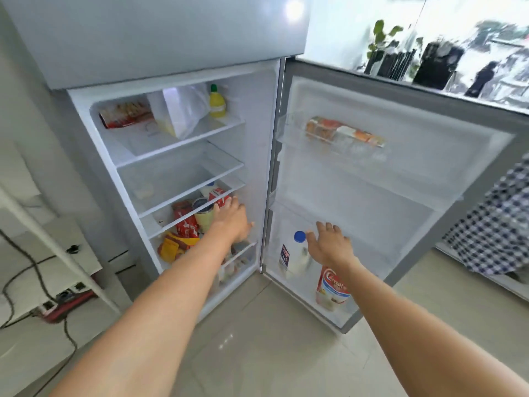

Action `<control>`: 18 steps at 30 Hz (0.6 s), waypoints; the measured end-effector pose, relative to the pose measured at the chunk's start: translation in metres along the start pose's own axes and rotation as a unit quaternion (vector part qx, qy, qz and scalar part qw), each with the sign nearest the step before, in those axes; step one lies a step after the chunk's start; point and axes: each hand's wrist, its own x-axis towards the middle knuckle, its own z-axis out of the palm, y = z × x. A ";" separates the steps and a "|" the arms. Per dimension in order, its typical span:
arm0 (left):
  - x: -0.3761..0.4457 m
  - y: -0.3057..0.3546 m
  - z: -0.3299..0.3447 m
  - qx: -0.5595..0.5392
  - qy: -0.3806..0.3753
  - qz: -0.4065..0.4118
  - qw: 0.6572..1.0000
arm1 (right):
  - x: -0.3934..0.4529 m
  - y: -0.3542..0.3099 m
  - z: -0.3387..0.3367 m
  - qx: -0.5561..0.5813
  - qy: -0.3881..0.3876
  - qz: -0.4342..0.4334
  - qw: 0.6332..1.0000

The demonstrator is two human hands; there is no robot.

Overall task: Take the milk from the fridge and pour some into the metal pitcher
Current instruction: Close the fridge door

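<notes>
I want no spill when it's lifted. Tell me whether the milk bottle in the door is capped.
Capped. The milk bottle stands upright in the door's bottom shelf with its blue cap on.

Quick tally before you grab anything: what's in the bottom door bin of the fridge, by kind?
Milk bottle, white with a blue cap: 1
Red-and-white pouch: 1
Total: 2

The right hand is open right beside the bottle's cap. The left hand reaches into the main compartment.
</notes>
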 end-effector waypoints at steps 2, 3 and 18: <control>-0.021 0.005 -0.039 0.009 0.017 0.001 1.000 | -0.018 -0.003 -0.037 0.002 0.023 -0.003 1.000; -0.030 0.008 -0.059 0.013 0.025 0.000 1.000 | -0.025 -0.003 -0.055 0.003 0.034 -0.007 0.999; -0.105 0.093 -0.210 0.021 0.117 0.025 0.993 | -0.085 0.067 -0.241 0.007 0.163 0.018 0.986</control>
